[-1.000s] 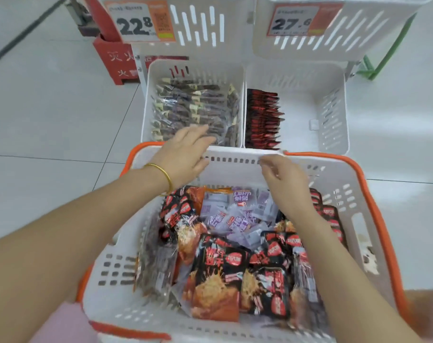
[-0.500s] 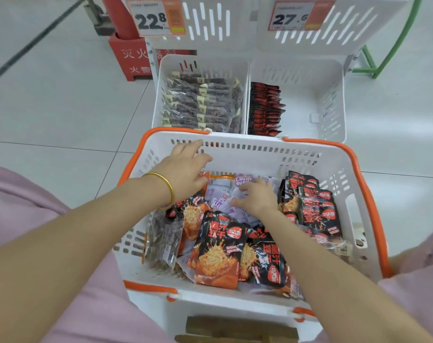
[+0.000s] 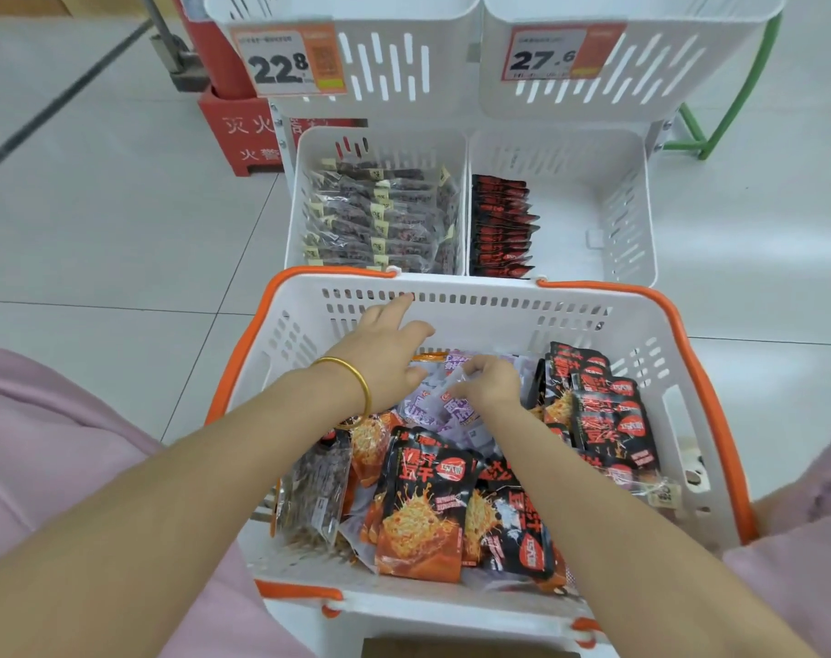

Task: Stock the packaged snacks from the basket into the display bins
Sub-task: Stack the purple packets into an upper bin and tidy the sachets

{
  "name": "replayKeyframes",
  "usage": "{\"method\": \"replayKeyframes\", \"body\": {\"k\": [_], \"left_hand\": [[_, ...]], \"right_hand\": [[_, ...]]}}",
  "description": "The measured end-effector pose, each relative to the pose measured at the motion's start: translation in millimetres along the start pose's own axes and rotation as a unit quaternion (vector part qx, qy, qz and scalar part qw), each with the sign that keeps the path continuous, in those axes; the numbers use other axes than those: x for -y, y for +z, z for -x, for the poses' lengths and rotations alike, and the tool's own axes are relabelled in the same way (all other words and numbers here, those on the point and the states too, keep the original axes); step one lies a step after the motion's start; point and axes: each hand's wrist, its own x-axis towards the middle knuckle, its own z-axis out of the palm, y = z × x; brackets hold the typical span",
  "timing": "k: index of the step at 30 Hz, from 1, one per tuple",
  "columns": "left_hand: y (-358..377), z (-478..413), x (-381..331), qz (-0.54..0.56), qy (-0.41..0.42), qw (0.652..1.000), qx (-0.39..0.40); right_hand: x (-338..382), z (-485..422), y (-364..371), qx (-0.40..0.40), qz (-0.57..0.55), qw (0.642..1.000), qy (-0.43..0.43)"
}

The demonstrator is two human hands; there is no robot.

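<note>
A white basket (image 3: 480, 303) with orange handles stands in front of me, full of snack packets. Black-and-orange packets (image 3: 423, 510) lie at its front and right (image 3: 599, 406); purple-and-white packets (image 3: 432, 410) lie in the middle. My right hand (image 3: 489, 384) pinches a purple-and-white packet at the heap's far side. My left hand (image 3: 385, 349), with a gold bangle, hovers over the packets, fingers stretched toward the basket's far wall. Beyond stand two low white bins: the left bin (image 3: 304, 182) is filled with dark clear-wrapped packets, the right bin (image 3: 627, 216) holds a row of black-red packets (image 3: 499, 227).
Two upper white bins carry price tags, 22.8 (image 3: 287, 59) and 27.6 (image 3: 546, 52). A red floor stand (image 3: 238, 135) sits behind the left bin, a green frame (image 3: 717, 121) at the right. Pink clothing edges both sides. A clear bag of dark snacks (image 3: 316, 491) leans at the basket's left.
Both hands came back from the basket's far rim and dropped into it. My right hand has closed on a purple-and-white packet.
</note>
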Motion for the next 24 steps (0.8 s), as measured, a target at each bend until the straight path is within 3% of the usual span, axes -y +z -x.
{"method": "replayKeyframes", "body": {"k": [6,11,16,21,24], "left_hand": [[4.3,2.6,5.2,0.008,-0.011,1.000,0.011],[-3.3,-1.4,2.3,0.053,-0.029,0.998,-0.016],[-36.8,-12.8,-4.6,0.259,-0.078,0.957,-0.101],[-86.0,-11.1,-9.0,0.399,-0.068,0.913,0.053],[-105.8,-12.9,-7.2,0.468,-0.089,0.878,0.047]], "right_hand": [[-1.6,-0.8,0.9,-0.039,-0.049,0.998,0.019],[6.1,23.5,-14.0,-0.069,-0.133,0.987,-0.058],[34.6,50.5,-63.9,0.067,-0.179,0.964,-0.186],[77.9,72.7,-116.9,0.161,-0.149,0.939,-0.265],[99.8,78.2,-144.8,0.157,-0.119,0.945,-0.263]]}}
